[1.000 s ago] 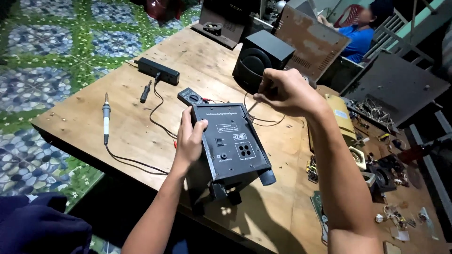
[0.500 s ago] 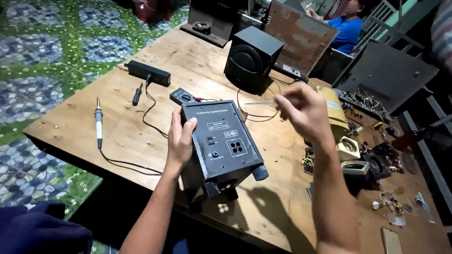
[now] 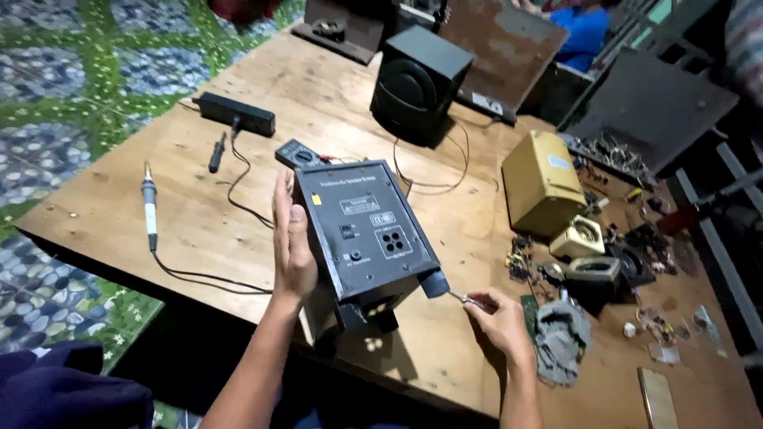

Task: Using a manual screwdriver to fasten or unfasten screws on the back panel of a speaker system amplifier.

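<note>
Left hand [image 3: 292,246]: your fingers lie flat against the box's [image 3: 367,230] side, steadying it on the tabletop [image 3: 238,103] | Right hand [image 3: 497,318]: fingers pinch a small metal piece [image 3: 459,298], likely a screw, just off the box's corner | Step: rear-panel screw work; next needs steady alignment.

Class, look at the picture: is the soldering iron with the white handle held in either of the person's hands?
No: the soldering iron with the white handle lies alone on the wooden table, apart from both hands.
</note>
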